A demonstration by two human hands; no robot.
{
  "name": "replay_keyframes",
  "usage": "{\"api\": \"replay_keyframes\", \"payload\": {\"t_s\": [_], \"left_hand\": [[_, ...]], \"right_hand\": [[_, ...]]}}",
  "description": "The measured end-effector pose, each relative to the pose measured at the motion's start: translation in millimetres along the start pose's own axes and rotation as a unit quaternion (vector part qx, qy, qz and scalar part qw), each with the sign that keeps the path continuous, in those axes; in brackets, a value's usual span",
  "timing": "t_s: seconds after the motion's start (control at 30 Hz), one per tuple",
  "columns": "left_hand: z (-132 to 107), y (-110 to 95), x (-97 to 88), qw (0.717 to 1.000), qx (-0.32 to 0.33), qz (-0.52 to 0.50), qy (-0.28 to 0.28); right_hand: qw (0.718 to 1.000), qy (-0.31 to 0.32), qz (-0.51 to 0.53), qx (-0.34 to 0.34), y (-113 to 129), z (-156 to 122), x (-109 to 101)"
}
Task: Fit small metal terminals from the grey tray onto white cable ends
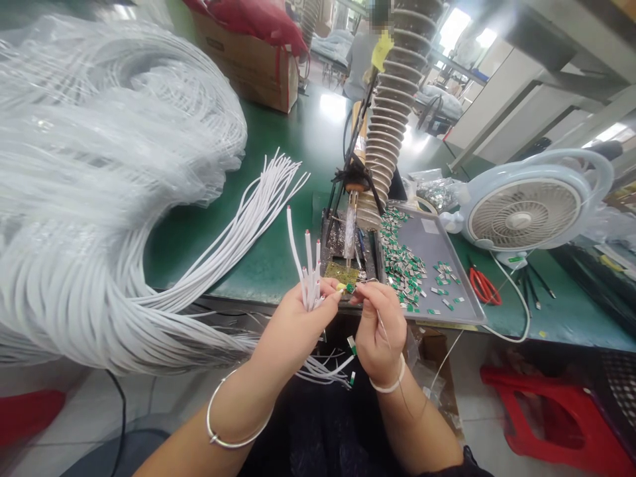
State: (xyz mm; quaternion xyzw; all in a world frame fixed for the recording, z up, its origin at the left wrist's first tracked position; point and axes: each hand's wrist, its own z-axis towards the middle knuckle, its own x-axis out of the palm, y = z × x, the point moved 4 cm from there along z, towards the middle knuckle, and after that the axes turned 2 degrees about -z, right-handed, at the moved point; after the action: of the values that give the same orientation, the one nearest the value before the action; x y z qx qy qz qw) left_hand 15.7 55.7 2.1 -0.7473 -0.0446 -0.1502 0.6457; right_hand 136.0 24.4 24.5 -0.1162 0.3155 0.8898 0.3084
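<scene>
Hundreds of white cables make up the coil (74, 218) far left. It hangs over the table (278, 132) edge, partly under clear film. Loose ends (258, 205) from it lie splayed on the green top, pointing up and right. A box (248, 63) sits behind, at the far edge.

Centre: our left hand (293, 331) is closed around a bunch of wires (309, 275), tips up, a few tips showing reddish. There's a bracelet (231, 424) on that wrist. Our right hand (380, 328) is just beside it, thumb and forefinger pinched on a small green part (350, 287) held at the tip of one wire. The two hands' fingertips nearly meet there, just off the table's near edge. We can't tell whether the part and the wire are joined. A few done wires (352, 344), with green parts on their ends, hang below the hands.

Just behind the hands on the table is a dark jig (342, 248) with a tool pointing down at it. A ribbed hose (392, 112) rises above it. Right of the jig, close against it, is the tray (447, 238), with more green parts scattered mostly along its left side. Scissors (484, 286) with red handles lie just off the tray's right edge. The fan (527, 215) stands behind them, facing us. A red stool (546, 414) is on the floor far right. Another person (360, 59) stands well back, past the hose.
</scene>
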Motion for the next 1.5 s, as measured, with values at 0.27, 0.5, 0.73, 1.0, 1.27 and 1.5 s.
{"api": "replay_keyframes", "payload": {"t_s": [0.27, 0.5, 0.73, 1.0, 1.27, 1.5], "left_hand": [[-1, 3, -5.5, 0.996, -0.016, 0.078, 0.028], [-1, -1, -5.7, 0.990, -0.031, 0.121, 0.071], [-1, -7, -3.5, 0.989, -0.038, 0.119, 0.080], [0, -8, 0.2, 0.996, 0.008, 0.065, 0.064], [0, -12, -0.6, 0.993, 0.001, 0.114, 0.035], [3, -18, -0.9, 0.988, 0.021, 0.155, 0.011]], "right_hand": [[0.998, 0.028, -0.051, 0.030, 0, 0, 3], [1.000, 0.016, -0.025, 0.007, -3, -2, 3], [0.998, -0.017, -0.039, -0.043, -6, -5, 1], [0.999, 0.025, -0.018, -0.014, -1, -7, 0], [0.996, -0.041, 0.025, 0.069, -10, -18, 1], [0.999, -0.032, 0.007, 0.013, -3, -2, 0]]}}
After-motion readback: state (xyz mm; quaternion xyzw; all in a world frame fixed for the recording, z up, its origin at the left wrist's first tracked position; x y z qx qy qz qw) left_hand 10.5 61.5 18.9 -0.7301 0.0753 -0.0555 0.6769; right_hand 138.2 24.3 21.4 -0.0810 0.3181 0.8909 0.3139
